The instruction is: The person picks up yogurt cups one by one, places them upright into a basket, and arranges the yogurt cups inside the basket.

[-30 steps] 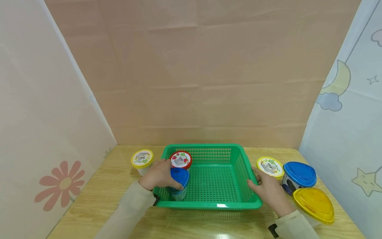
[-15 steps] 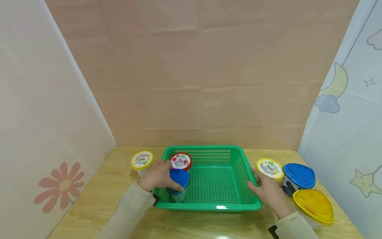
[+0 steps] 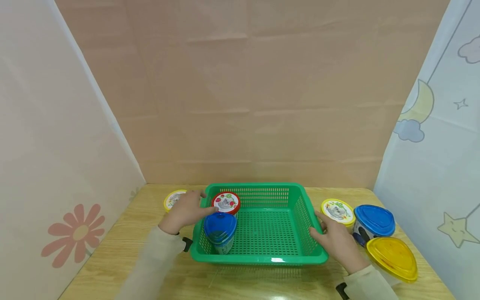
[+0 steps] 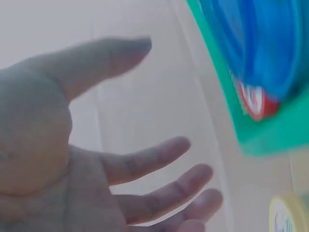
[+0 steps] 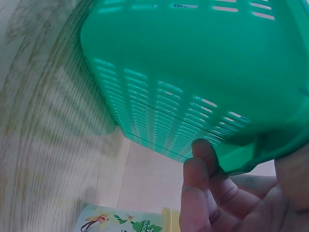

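Observation:
A green plastic basket (image 3: pixel 262 260) stands on the table. In its left part a tub with a blue lid (image 3: pixel 220 227) stands in front of a tub with a red-rimmed lid (image 3: pixel 226 201). My left hand (image 3: pixel 183 211), fingers spread, hovers over the basket's left rim; in the left wrist view nothing lies between its thumb and fingers. The basket's right rim is held by my right hand (image 3: pixel 337 241). In the right wrist view its curled fingers (image 5: pixel 195 179) touch the outer wall below the rim, while the thumb is mostly hidden.
Left of the basket, a yellow-lidded round tub (image 3: pixel 173 199) is partly hidden by my left hand. Along the right side stand another yellow-rimmed tub (image 3: pixel 338 211), a blue-lidded tub (image 3: pixel 375 221) and a larger yellow-lidded tub (image 3: pixel 391 258). A brown wall (image 3: pixel 243 104) rises behind.
My left hand has let go of the blue-lidded tub and moved up and left, leaving it in the basket. My right hand stays at the right rim.

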Tool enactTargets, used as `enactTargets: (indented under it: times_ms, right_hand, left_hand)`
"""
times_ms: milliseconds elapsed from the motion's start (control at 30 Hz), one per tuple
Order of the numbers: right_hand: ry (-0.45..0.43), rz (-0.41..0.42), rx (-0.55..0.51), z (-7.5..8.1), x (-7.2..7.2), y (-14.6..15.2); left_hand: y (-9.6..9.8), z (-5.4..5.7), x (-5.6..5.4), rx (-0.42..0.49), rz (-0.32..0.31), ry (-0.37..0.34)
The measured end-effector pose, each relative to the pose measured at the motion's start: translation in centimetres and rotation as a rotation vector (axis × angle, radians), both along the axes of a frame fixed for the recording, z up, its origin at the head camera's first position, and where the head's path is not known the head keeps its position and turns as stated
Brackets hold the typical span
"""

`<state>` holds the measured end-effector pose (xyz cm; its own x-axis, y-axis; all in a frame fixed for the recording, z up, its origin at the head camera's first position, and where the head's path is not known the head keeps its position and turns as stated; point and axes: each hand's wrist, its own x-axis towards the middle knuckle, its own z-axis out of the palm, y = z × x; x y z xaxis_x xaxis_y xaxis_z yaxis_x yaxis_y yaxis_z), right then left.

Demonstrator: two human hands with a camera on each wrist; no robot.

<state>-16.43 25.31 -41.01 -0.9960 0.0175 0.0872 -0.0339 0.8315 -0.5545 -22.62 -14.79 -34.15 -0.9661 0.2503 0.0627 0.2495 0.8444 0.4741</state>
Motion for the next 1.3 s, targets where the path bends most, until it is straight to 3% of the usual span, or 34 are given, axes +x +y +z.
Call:
enactTargets:
  times_ms: [167,367,567,900,1300]
  right_hand:
    - [0.003,0.000,-0.001,0.0,0.1,0.0]
    - [0.000,-0.007,-0.005,0.0,0.0,0.0]
    - [0.001,-0.013,0.006,0.1,0.0,-0.1]
    - [-0.015,-0.021,0.011,0.2,-0.1,-0.2]
    - [-0.022,-0.026,0.016,0.3,-0.1,-0.2]
  left_hand:
    - [-2.7,-0.2,-1.7,-0.031,0.107,0.060]
    - [-5.3,-1.1,-3.2,-0.049,0.184,0.081]
    - [-6.9,-2.6,-4.2,-0.024,0.229,0.018]
    - [-8.5,-7.1,-6.6,0.038,0.285,-0.102]
    - [-9.3,-9.8,-7.1,0.176,0.307,-0.169]
